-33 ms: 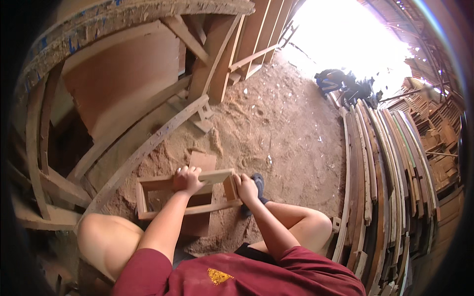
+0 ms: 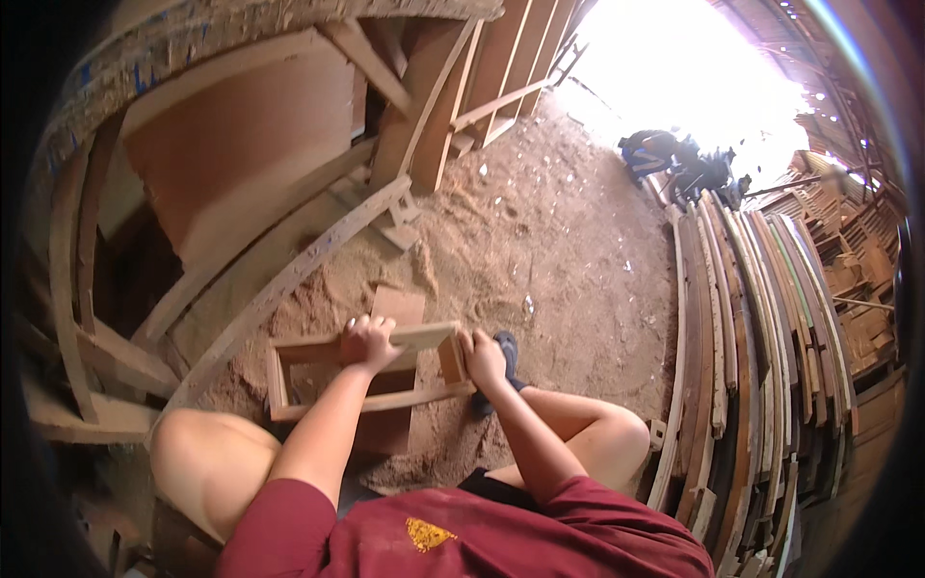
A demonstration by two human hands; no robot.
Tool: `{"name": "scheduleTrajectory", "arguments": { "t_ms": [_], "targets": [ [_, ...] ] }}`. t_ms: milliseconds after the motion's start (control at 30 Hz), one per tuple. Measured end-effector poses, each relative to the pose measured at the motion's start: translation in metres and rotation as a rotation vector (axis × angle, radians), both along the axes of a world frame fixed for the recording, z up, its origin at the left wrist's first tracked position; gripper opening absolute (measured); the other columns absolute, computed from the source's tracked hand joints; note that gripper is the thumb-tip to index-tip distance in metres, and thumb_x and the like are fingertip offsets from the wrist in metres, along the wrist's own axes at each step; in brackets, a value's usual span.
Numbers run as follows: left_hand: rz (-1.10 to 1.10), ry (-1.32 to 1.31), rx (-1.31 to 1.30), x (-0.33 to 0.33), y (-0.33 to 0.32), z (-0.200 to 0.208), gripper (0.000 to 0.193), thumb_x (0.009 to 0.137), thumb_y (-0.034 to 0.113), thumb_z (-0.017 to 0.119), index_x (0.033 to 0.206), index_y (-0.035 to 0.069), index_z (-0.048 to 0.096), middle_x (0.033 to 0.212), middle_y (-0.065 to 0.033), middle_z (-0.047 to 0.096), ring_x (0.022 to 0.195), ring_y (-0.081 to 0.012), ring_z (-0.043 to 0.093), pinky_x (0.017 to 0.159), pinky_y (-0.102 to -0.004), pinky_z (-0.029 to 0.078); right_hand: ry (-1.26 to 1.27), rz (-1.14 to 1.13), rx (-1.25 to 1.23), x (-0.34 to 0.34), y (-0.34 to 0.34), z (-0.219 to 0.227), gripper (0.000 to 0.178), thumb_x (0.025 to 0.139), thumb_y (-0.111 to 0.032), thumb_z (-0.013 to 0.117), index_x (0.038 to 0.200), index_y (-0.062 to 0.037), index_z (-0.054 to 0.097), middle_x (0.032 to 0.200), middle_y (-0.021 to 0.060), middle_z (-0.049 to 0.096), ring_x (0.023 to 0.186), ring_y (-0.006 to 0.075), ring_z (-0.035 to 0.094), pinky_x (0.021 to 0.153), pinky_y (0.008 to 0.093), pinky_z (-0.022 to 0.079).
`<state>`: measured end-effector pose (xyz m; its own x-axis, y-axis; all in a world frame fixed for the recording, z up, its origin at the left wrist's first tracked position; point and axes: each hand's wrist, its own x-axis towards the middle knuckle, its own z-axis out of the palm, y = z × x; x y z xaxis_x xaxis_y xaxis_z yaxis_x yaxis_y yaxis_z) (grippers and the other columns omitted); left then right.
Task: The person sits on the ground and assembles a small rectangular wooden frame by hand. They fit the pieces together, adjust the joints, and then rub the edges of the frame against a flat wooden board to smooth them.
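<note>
A rectangular open wooden frame [image 2: 424,394] of pale boards is held low in front of my knees. My left hand [image 2: 368,343] is closed over its far rail, left of the middle. At the frame's right end, my right hand [image 2: 483,356] is closed round the corner; its fingertips are partly hidden. Beneath the frame lies a flat brown board [image 2: 399,304], seen beyond the far rail and through the opening.
Sandy, dusty ground [image 2: 568,250] stretches ahead. Long stacked planks [image 2: 742,347] lie on the right. Left stands a large timber structure [image 2: 289,255] with a brown panel [image 2: 246,144]. A motorcycle [image 2: 699,169] is near the bright opening. My shoe [image 2: 505,353] is beside my right hand.
</note>
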<state>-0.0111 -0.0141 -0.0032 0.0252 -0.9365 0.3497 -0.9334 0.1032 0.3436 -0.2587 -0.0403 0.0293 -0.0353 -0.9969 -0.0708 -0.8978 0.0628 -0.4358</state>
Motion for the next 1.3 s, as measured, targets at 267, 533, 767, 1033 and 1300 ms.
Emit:
{"name": "scheduleTrajectory", "arguments": {
  "t_ms": [267,533,767,1033,1300],
  "targets": [
    [-0.027,0.015,0.015,-0.003,0.003,0.005,0.046,0.067,0.055,0.085,0.087,0.017,0.070,0.089,-0.0003,0.071,0.092,-0.0233,0.067,0.082,-0.0422,0.052,-0.071,0.082,-0.137,0.000,-0.023,0.001,0.052,0.101,-0.048,0.054,0.092,0.0011,0.066,0.096,0.0277,0.069,0.097,0.0471,0.064,0.086,0.0518,0.049],
    [-0.020,0.002,-0.001,-0.003,-0.002,-0.001,0.049,0.066,0.060,0.084,0.089,0.018,0.070,0.089,0.0010,0.071,0.092,-0.0218,0.067,0.081,-0.0413,0.051,-0.063,0.095,-0.119,0.006,-0.025,0.009,0.050,0.101,-0.046,0.053,0.092,0.0009,0.066,0.096,0.0279,0.069,0.097,0.0474,0.065,0.085,0.0524,0.050],
    [-0.004,-0.018,0.016,-0.001,0.001,0.004,0.049,0.066,0.060,0.084,0.089,0.018,0.070,0.089,0.0017,0.071,0.091,-0.0211,0.067,0.081,-0.0408,0.051,-0.102,0.114,-0.137,-0.006,-0.020,-0.004,0.051,0.102,-0.047,0.054,0.092,0.0022,0.066,0.092,0.0287,0.068,0.094,0.0481,0.064,0.082,0.0516,0.048],
    [-0.013,-0.014,-0.034,-0.006,-0.002,-0.002,0.051,0.065,0.062,0.083,0.086,0.018,0.069,0.086,0.0029,0.068,0.086,-0.0206,0.065,0.080,-0.0421,0.052,-0.081,0.057,-0.142,0.006,-0.036,0.006,0.051,0.102,-0.046,0.052,0.096,0.0018,0.067,0.100,0.0275,0.069,0.099,0.0476,0.064,0.086,0.0523,0.049],
    [0.008,-0.010,-0.018,-0.001,0.001,0.000,0.049,0.063,0.061,0.084,0.084,0.019,0.070,0.086,0.0040,0.069,0.087,-0.0198,0.065,0.080,-0.0407,0.052,-0.111,0.080,-0.017,-0.008,0.008,0.005,0.048,0.102,-0.044,0.053,0.095,0.0014,0.067,0.093,0.0281,0.069,0.095,0.0477,0.066,0.083,0.0539,0.050]
  ]
}}
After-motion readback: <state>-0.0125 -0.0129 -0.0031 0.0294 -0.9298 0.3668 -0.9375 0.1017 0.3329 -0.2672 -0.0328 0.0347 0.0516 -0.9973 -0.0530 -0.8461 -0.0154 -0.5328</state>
